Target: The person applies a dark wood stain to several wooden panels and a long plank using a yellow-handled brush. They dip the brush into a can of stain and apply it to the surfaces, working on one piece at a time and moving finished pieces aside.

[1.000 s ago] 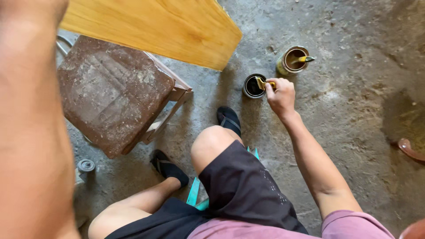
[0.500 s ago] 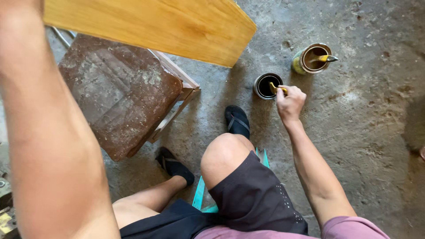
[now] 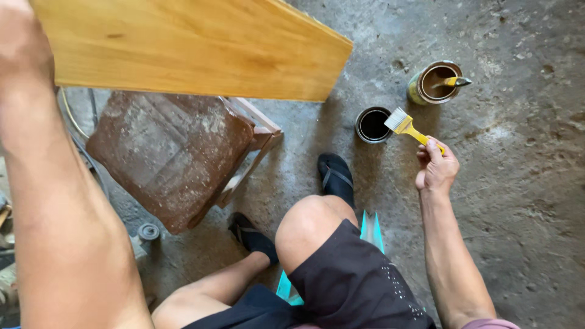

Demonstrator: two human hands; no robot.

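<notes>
Grey stained concrete floor (image 3: 524,201) fills the frame, seen from above by a seated person. Long flat varnished yellow wooden plank (image 3: 195,49) spans the top left, one end resting over a worn brown dust-speckled stool seat (image 3: 164,152) on a pale wooden frame. Left forearm runs up the left edge; left hand (image 3: 21,45) sits at the near end of the plank, top left corner, mostly cut off by the frame, so cannot tell whether its fingers are clamped on the board or just against it. Bare knee and black shorts (image 3: 353,286) at bottom centre, two black sandals (image 3: 335,173) on the floor, one just below the small can, the other beside the stool. Right hand (image 3: 436,167) is out over the floor right of the knee, fingers clenched around the handle of a yellow-handled flat paintbrush with pale bristles (image 3: 408,127). Brush is angled up-left, bristle end at the right rim of a small round open can of dark liquid (image 3: 373,125); can't tell if bristles touch the rim or hang just above it. Larger open tin with yellowish side and brown contents (image 3: 434,82) stands just beyond, up-right, with a second brush handle lying across its mouth. Small grey round cap (image 3: 148,231) on the floor below the stool.
</notes>
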